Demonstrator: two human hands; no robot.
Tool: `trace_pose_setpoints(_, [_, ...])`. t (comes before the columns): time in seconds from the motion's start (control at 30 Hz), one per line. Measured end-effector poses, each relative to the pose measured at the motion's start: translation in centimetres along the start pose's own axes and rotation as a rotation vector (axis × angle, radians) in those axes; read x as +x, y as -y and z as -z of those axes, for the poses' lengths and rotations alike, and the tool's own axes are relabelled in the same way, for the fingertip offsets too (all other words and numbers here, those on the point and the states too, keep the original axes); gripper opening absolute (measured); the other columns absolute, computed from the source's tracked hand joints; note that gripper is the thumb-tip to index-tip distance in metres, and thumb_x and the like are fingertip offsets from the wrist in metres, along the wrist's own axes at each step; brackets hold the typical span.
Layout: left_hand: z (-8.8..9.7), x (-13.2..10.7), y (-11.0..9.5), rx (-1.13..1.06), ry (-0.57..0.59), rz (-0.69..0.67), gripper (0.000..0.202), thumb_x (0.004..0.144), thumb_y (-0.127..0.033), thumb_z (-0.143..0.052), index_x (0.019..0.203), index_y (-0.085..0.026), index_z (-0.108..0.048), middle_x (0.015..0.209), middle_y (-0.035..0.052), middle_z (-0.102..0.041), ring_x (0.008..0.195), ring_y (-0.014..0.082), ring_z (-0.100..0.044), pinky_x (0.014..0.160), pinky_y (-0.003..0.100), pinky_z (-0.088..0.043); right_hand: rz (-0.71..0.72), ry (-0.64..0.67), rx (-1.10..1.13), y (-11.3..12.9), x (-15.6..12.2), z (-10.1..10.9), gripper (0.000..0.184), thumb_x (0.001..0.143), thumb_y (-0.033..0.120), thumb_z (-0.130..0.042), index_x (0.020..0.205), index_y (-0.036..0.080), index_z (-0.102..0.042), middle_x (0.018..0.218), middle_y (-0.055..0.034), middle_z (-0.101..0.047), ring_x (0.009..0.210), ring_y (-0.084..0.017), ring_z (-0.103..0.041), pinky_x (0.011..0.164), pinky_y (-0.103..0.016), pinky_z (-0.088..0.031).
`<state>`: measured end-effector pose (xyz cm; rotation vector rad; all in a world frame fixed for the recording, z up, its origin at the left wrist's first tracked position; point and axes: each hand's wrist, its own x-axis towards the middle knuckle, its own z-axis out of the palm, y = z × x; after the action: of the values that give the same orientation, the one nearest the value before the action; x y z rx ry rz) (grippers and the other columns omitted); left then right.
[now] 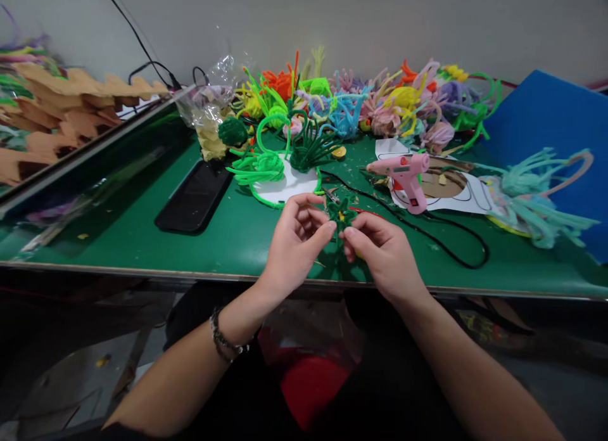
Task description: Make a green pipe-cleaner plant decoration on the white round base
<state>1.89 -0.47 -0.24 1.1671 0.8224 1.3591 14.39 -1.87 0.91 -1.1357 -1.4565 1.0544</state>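
Note:
Between my two hands, over the front of the green table, is a dark green pipe-cleaner flower [341, 214] with a small yellow spot at its middle. My left hand [303, 232] pinches it from the left with thumb and fingers. From the right, my right hand [377, 243] pinches its lower edge. Just behind them lies a white disc [273, 189] edged in bright green pipe cleaner. It bears a light green pipe-cleaner bundle [266, 167] and a dark green one [308, 151]. The tips of some fingers are hidden behind the flower.
A pink glue gun [403, 178] lies right of the disc, its black cord [456, 230] curling forward. A black phone [194, 197] rests at left. Colourful pipe-cleaner pieces [346, 108] line the wall. At right stand a blue board [546, 137] and a teal bundle [536, 187].

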Motion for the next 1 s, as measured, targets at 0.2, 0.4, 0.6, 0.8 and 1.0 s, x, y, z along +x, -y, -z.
trace_pose_setpoints(0.2, [0.0,0.1,-0.1,-0.004,-0.018,0.0,0.023,0.068,-0.01,-0.056,0.085,-0.019,-0.045,0.064,-0.0054,-0.05,0.057,0.0045,-0.05,0.056,0.017,-0.043,0.03,-0.031,-0.033,0.0,0.0,0.1,0.011,0.072,0.022,-0.051,0.063,0.018,-0.048,0.047,0.0065,-0.047,0.041,-0.006,-0.045,0.042,-0.018,-0.039])
trace_pose_setpoints(0.4, [0.1,0.1,0.0,0.043,-0.017,-0.024,0.023,0.067,-0.012,-0.057,0.085,-0.019,-0.044,0.066,-0.0047,-0.051,0.059,0.0054,-0.051,0.057,0.018,-0.043,0.1,-0.082,-0.137,-0.3,-0.1,-0.1,0.01,0.071,0.023,-0.055,0.066,0.019,-0.047,0.049,0.0067,-0.046,0.042,-0.006,-0.044,0.041,-0.019,-0.037])
trace_pose_setpoints(0.6, [0.0,0.0,0.2,0.048,-0.005,-0.032,0.025,0.068,-0.013,-0.058,0.087,-0.019,-0.044,0.068,-0.0048,-0.051,0.061,0.0049,-0.05,0.059,0.017,-0.042,0.356,-0.192,-0.535,-0.8,-0.4,0.1,0.008,0.075,0.026,-0.055,0.073,0.019,-0.053,0.056,0.003,-0.056,0.048,-0.009,-0.05,0.048,-0.022,-0.042])
trace_pose_setpoints(0.8, [0.0,0.0,0.3,0.067,0.003,-0.045,0.025,0.068,-0.012,-0.057,0.087,-0.019,-0.044,0.063,-0.0059,-0.05,0.058,0.0049,-0.049,0.056,0.016,-0.041,0.664,-0.233,-0.954,-1.1,-0.2,0.8,0.015,0.081,0.026,-0.049,0.08,0.017,-0.06,0.059,-0.0018,-0.063,0.051,-0.012,-0.055,0.051,-0.024,-0.04])
trace_pose_setpoints(1.0, [-0.1,0.1,0.1,0.056,0.039,-0.028,0.025,0.068,-0.009,-0.055,0.088,-0.018,-0.043,0.063,-0.0059,-0.049,0.057,0.0052,-0.049,0.055,0.016,-0.04,0.714,-0.228,-1.13,-1.2,-0.2,1.0,0.021,0.083,0.029,-0.045,0.08,0.017,-0.062,0.058,-0.0026,-0.064,0.051,-0.012,-0.056,0.051,-0.024,-0.038])
